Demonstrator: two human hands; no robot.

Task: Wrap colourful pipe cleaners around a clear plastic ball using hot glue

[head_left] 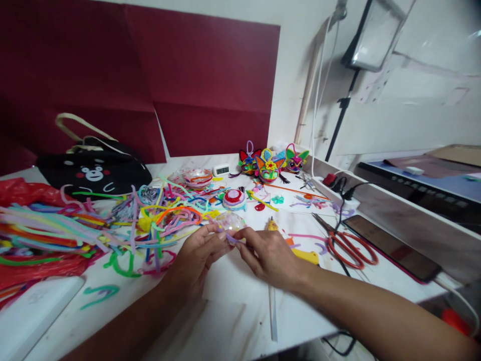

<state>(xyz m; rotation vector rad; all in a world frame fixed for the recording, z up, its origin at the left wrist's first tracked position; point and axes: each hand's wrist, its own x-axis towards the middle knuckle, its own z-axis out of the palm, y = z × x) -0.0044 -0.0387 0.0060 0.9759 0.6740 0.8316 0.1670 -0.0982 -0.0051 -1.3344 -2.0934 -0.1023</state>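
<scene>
A short purple pipe cleaner [233, 239] is pinched between the fingertips of my left hand [203, 253] and my right hand [265, 250], over the front middle of the table. Both hands are closed, and part of the piece is hidden by the fingers. Just beyond the fingertips is a clear plastic dome [230, 220] with coloured specks; I cannot tell whether the left fingers touch it. Under the hands lies a white sheet [225, 281]. A yellow glue gun [306, 256] is beside my right hand, its nozzle end partly seen behind the knuckles.
Bundles of pipe cleaners [48, 225] cover the left side. Orange-handled scissors [347, 245] and a phone [391, 245] lie at right, near a power strip [338, 193]. Finished animal-head ornaments [268, 168] stand at the back. A black bag [93, 168] leans against the wall.
</scene>
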